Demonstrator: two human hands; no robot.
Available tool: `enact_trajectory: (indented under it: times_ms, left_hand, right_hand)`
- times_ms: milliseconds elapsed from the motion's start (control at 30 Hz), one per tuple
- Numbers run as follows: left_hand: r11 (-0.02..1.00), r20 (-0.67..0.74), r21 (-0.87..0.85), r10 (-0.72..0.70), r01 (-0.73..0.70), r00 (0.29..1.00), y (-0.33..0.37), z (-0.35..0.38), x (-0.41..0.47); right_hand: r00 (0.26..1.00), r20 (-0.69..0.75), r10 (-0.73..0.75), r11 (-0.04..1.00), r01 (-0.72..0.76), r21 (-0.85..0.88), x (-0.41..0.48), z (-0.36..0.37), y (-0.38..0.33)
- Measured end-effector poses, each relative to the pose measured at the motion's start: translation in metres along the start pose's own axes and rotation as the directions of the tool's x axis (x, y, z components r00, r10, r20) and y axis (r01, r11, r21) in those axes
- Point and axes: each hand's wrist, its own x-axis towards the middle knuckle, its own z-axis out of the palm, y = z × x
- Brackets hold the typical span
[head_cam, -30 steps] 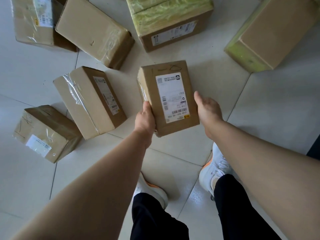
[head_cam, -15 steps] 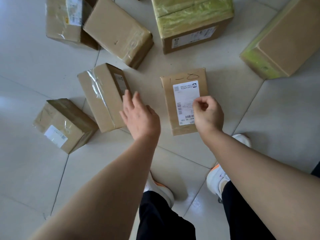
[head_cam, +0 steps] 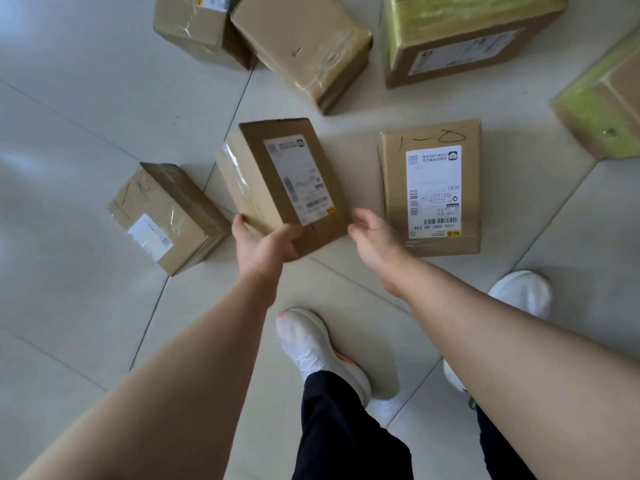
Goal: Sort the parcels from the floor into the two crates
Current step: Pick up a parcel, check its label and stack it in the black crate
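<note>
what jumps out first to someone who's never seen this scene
At the centre, the left hand grips the near end of a tilted parcel, while the right hand is open beside its near right corner. Just to the right, a parcel marked 1-8 lies flat on the tiled floor. A big green-taped box sits at the top right.

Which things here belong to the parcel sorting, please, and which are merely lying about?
Job: tilted parcel, gripped by left hand; right hand; parcel marked 1-8; small parcel; plain parcel; far parcel; two green-taped parcels.
Just there: tiled floor; white shoes. Crates: not in view.
</note>
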Motion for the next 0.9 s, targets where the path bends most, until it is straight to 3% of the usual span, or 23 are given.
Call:
enact_trajectory:
  times_ms: [167,300,400,500,667,800,900]
  left_hand:
    - [0.986,0.140,-0.142,-0.064,0.085,0.988,-0.005,-0.003,-0.031]
    - [0.988,0.210,-0.103,-0.089,0.113,0.974,0.011,-0.003,-0.054]
    - [0.991,0.301,-0.024,-0.122,0.135,0.946,0.028,-0.002,-0.069]
    - [0.985,0.464,0.027,-0.163,0.170,0.871,0.047,0.004,-0.080]
    - [0.976,0.598,0.104,-0.215,0.191,0.772,0.068,0.045,-0.095]
    - [0.963,0.623,0.076,-0.247,0.257,0.742,0.074,0.086,-0.098]
    - [0.946,0.545,-0.022,-0.260,0.324,0.797,0.063,0.109,-0.085]
  right_hand:
    - [0.999,-0.022,0.047,0.999,-0.046,0.018,-0.016,-0.010,-0.004]
    - [0.998,-0.053,0.042,0.999,-0.040,0.031,-0.039,-0.026,-0.021]
    - [0.984,-0.161,0.076,0.997,-0.076,0.005,-0.055,-0.046,-0.030]
    - [0.950,-0.303,0.072,0.996,-0.083,-0.021,-0.071,-0.074,-0.038]
    - [0.840,-0.523,0.143,0.978,-0.038,0.205,-0.074,-0.124,-0.039]
    - [0.838,-0.493,0.234,0.962,-0.127,0.240,-0.048,-0.151,-0.018]
    - [0.889,-0.375,0.263,0.949,-0.169,0.266,-0.029,-0.160,-0.002]
